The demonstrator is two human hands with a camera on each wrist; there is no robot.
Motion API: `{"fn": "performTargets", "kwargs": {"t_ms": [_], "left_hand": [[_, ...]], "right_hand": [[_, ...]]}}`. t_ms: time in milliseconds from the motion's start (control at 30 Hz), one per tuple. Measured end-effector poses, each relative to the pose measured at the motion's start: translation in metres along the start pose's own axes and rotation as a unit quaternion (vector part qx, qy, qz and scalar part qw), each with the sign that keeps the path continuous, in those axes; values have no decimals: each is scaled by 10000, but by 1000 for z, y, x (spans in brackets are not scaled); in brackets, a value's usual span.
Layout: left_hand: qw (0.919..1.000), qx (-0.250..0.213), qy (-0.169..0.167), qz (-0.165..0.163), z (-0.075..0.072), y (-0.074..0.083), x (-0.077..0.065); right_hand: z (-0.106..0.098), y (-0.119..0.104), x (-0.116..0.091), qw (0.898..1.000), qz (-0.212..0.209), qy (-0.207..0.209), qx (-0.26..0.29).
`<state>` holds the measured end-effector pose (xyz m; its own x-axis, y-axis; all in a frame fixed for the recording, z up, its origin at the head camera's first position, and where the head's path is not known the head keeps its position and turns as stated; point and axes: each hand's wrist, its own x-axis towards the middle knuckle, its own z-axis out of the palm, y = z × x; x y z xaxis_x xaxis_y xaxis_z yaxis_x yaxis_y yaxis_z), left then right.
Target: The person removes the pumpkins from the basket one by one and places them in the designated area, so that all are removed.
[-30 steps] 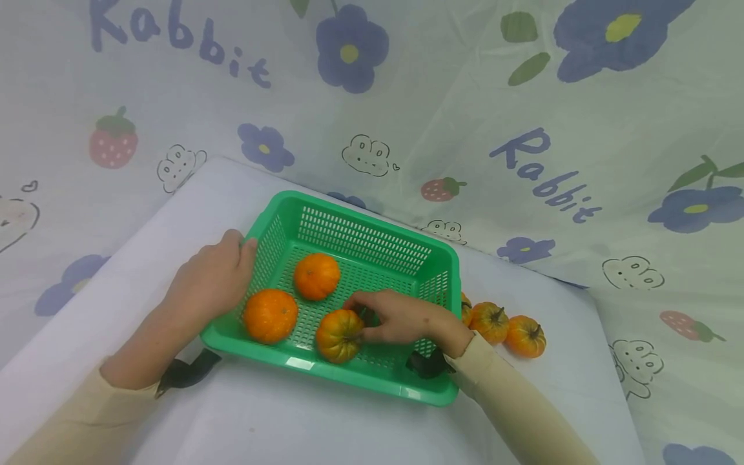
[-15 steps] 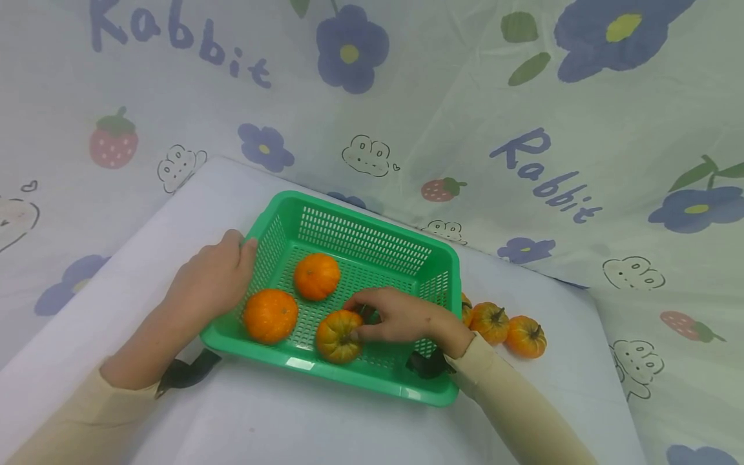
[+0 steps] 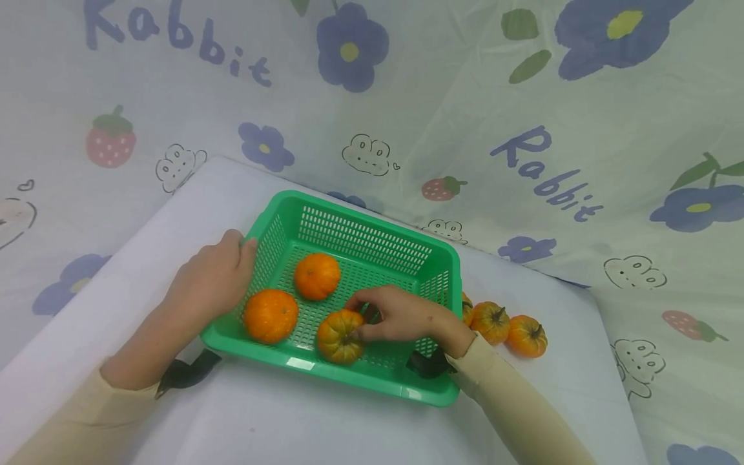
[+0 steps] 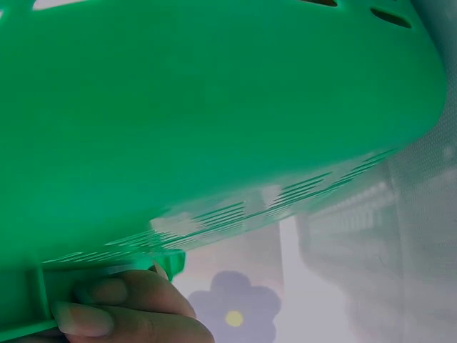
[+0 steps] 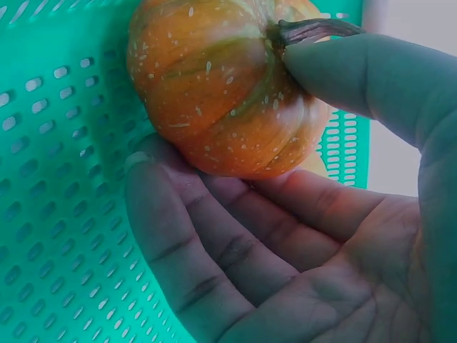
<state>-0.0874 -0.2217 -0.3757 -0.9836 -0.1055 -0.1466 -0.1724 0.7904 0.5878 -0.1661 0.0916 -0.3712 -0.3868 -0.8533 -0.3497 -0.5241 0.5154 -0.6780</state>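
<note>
A green plastic basket (image 3: pixel 372 226) with slotted walls stands on the white table. My left hand (image 3: pixel 212 274) grips its left rim, and the left wrist view shows fingertips (image 4: pixel 86 319) curled under that rim. Inside the basket, my right hand (image 3: pixel 401 316) holds a small orange-green pumpkin (image 3: pixel 340 337). In the right wrist view the thumb presses beside the dark stem (image 5: pixel 318 30) of this pumpkin, with the fingers curled around its other side. Two smooth orange pumpkins, one behind (image 3: pixel 316 276) and one at the front left (image 3: pixel 270 316), lie on the basket floor.
Several striped pumpkins with stems sit in a row right of the basket, the outermost pumpkin (image 3: pixel 526 336) farthest out; the nearest is partly hidden by the basket wall. A patterned cloth (image 3: pixel 372 97) hangs behind the white table (image 3: pixel 279 413).
Both hands, the basket and the pumpkins stay almost where they were. The right hand shifts only very slightly at the pumpkin, and the head view moves a touch.
</note>
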Motion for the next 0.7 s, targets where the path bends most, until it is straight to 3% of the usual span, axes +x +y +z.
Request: {"fn": "performTargets", "kwargs": {"t_ms": [300, 700], "left_hand": [[10000, 3, -10, -14, 0, 0, 0], [10000, 18, 3, 23, 0, 0, 0]], "right_hand": [[1, 2, 1, 10000, -84, -33, 27], [-2, 1, -2, 9997, -37, 234, 49]]}}
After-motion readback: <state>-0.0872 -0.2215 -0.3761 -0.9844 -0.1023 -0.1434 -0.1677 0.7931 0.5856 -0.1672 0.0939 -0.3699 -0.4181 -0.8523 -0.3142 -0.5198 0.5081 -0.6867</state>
